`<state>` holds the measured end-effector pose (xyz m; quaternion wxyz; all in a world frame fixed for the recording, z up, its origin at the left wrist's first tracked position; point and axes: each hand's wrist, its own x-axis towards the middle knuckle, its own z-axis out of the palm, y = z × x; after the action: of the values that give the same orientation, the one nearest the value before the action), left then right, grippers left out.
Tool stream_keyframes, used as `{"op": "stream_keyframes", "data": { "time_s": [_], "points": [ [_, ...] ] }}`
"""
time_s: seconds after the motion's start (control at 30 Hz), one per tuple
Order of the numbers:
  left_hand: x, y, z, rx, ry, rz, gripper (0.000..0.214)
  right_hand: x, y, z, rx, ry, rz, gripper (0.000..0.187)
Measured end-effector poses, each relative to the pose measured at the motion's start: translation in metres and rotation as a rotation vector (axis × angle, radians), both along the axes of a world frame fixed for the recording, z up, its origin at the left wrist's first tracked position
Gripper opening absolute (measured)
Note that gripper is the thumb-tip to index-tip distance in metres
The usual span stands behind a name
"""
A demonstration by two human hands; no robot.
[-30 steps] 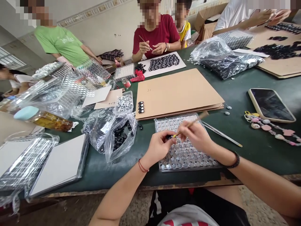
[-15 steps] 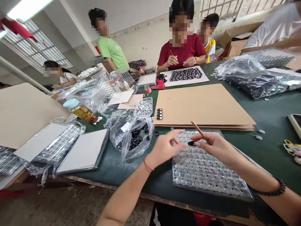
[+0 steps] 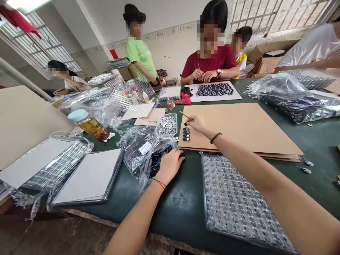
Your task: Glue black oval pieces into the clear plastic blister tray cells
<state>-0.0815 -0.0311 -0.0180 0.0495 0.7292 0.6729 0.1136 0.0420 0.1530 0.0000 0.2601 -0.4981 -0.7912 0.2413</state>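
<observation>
My right hand (image 3: 198,124) is closed around a thin wooden stick (image 3: 185,115), over the left side of the brown cardboard (image 3: 239,125). Its fingertips touch a glossy black oval piece (image 3: 185,124), just above a short column of similar black pieces (image 3: 186,134) with pale spots. Beside the opened clear plastic bag (image 3: 146,177), my left hand (image 3: 170,163) has its fingers curled down at the table. Between thumb and fingers shows a black piece (image 3: 182,154), partly hidden. More black pieces (image 3: 155,164) lie inside the bag.
A clear tray of round silvery parts (image 3: 228,198) lies beneath my right forearm. Behind the bag stands a box of small silver discs (image 3: 168,124). A jar with a blue lid (image 3: 90,124) lies at left. Across the table, a person in red (image 3: 209,67) works over black pieces.
My right hand has moved forward and left from above the clear tray to the cardboard, with the stick and black piece. My left hand has dropped left to the bag. The view has shifted slightly.
</observation>
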Motion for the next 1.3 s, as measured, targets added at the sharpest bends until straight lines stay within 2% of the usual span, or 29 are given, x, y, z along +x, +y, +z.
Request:
{"op": "stream_keyframes", "data": {
  "time_s": [0.1,0.3,0.4,0.5,0.6,0.7,0.8,0.9,1.0,1.1,1.17,1.3],
  "points": [
    [-0.001,-0.001,0.001,-0.021,0.013,-0.018,0.025,-0.008,0.006,-0.009,0.002,-0.072,-0.002,0.018],
    [0.0,-0.005,0.002,-0.036,-0.048,-0.048,0.026,-0.008,0.0,-0.022,0.017,-0.14,-0.039,0.02],
    [0.0,-0.005,0.002,-0.033,-0.08,-0.056,0.028,-0.008,-0.003,-0.017,0.032,-0.106,-0.05,0.02],
    [0.001,-0.003,0.002,-0.051,-0.117,-0.064,0.023,-0.001,-0.01,-0.002,0.061,-0.023,-0.069,0.024],
    [0.001,0.0,0.004,-0.103,-0.16,-0.063,0.02,0.032,-0.025,0.019,0.102,0.068,-0.097,0.029],
    [0.001,0.002,0.007,-0.098,-0.177,-0.03,0.018,0.09,-0.056,0.029,0.148,0.195,-0.133,0.042],
    [0.006,0.004,0.013,-0.035,-0.261,-0.008,0.023,0.154,-0.093,0.02,0.194,0.377,-0.199,0.05],
    [0.023,0.002,0.027,-0.017,-0.458,0.019,0.028,0.196,-0.122,0.002,0.138,0.363,-0.2,0.044],
    [0.054,-0.001,0.044,-0.052,-0.675,-0.022,0.028,0.209,-0.136,-0.007,0.122,0.255,-0.114,0.038],
    [0.086,-0.004,0.055,-0.102,-0.826,-0.109,0.025,0.207,-0.143,-0.005,0.165,0.11,-0.077,0.035],
    [0.103,-0.006,0.053,-0.119,-0.908,-0.13,0.023,0.204,-0.145,-0.004,0.179,0.031,-0.088,0.032],
    [0.117,-0.016,0.036,-0.129,-0.972,-0.1,0.022,0.208,-0.145,-0.003,0.169,-0.054,-0.086,0.027]
  ]
}}
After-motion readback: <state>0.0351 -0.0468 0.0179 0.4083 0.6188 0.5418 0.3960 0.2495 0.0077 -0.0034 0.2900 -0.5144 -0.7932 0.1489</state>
